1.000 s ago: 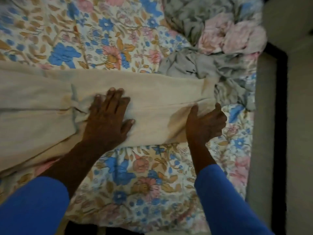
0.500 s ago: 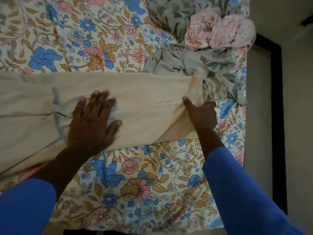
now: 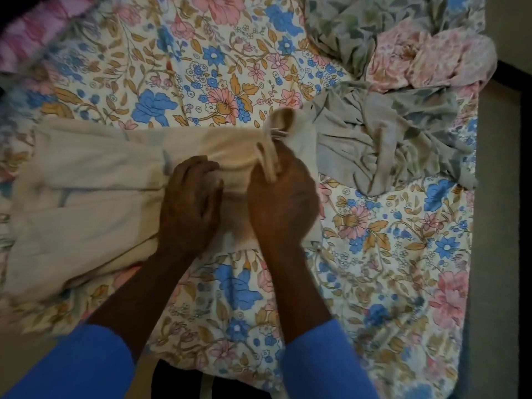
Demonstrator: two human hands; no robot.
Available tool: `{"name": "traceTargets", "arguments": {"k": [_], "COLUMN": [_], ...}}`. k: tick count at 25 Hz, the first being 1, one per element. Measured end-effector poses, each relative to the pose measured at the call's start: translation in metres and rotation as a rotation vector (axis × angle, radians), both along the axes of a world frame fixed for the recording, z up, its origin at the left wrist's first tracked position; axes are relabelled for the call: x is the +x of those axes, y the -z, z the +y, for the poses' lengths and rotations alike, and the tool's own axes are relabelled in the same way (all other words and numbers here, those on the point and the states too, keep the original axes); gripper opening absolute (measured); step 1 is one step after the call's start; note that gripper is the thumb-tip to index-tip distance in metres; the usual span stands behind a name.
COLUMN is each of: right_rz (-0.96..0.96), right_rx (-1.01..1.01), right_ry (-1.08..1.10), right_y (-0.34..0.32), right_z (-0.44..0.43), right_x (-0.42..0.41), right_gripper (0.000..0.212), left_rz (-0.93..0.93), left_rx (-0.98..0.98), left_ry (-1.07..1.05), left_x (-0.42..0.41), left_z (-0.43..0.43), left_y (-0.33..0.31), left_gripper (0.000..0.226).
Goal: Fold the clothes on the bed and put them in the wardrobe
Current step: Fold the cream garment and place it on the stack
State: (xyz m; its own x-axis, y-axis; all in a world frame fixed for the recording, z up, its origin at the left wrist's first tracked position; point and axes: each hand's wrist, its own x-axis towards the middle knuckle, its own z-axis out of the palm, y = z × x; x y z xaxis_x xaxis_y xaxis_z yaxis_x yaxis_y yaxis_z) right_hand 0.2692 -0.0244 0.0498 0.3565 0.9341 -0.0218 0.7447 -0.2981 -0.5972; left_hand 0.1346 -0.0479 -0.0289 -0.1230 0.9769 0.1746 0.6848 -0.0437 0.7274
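Fold step is on the cream garment (image 3: 95,180), which lies across the bed (image 3: 374,283) w/ its right end lifted. My right hand (image 3: 283,203) grips that end, and a hem loop pokes up out of the grip. My left hand (image 3: 190,203) sits on the cloth mid-length, bent down into it at the knuckles. Can't tell if it pinches or just presses.

I judge this an early fold: the end goes over leftward, w/ the left hand marking the crease. Next move prob. needs the end carried flat across w/o dragging the layers underneath, then a smooth-down.

Just right of the lifted end is a crumpled grey garment (image 3: 388,145), touching or nearly so, & it could snag. A pink floral garment (image 3: 431,59) is bunched beyond it. Neither is folded yet. Wardrobe not in view.
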Motion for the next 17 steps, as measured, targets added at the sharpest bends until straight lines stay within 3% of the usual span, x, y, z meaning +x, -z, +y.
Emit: {"name": "traceTargets", "arguments": {"k": [2,4,6,8,9,11,13,15,17], "right_rz": [-0.075,-0.128,-0.007,0.256,0.280,0.063,-0.155,-0.188,-0.077], "right_rx": [-0.052,-0.147,-0.176,-0.103,-0.053,0.073,0.105,0.055,0.035], "right_ry": [-0.226,-0.399,-0.477,-0.394,-0.321,-0.223,-0.371,-0.623,-0.599], "right_y": [0.020,0.041,0.052,0.050,0.050,0.052,0.058,0.068,0.076], "right_z": [-0.009,-0.019,-0.028,-0.035,-0.038,-0.046,-0.057,-0.076,-0.088], "right_x": [-0.052,-0.083,-0.090,-0.078,-0.066,-0.033,0.000,0.025,0.039], "right_gripper": [0.043,0.044,0.041,0.030,0.029,0.033,0.036,0.032,0.024], "left_rz": [-0.135,-0.302,-0.432,-0.410,-0.363,-0.323,-0.336,-0.290,-0.215], "left_rx": [-0.058,-0.287,-0.435,-0.477,-0.489,-0.489,-0.457,-0.408,-0.334], "left_ry": [-0.183,-0.313,-0.341,-0.333,-0.331,-0.308,-0.238,-0.187,-0.253], "left_x": [-0.020,-0.034,-0.043,-0.045,-0.044,-0.040,-0.037,-0.039,-0.042], "left_z": [-0.006,-0.006,-0.001,0.009,0.013,0.015,0.012,0.012,0.018], "left_y": [-0.014,-0.018,-0.017,-0.019,-0.022,-0.024,-0.024,-0.024,-0.030], "left_gripper": [0.030,0.033,0.035,0.038,0.041,0.053,0.072,0.079,0.074]}}
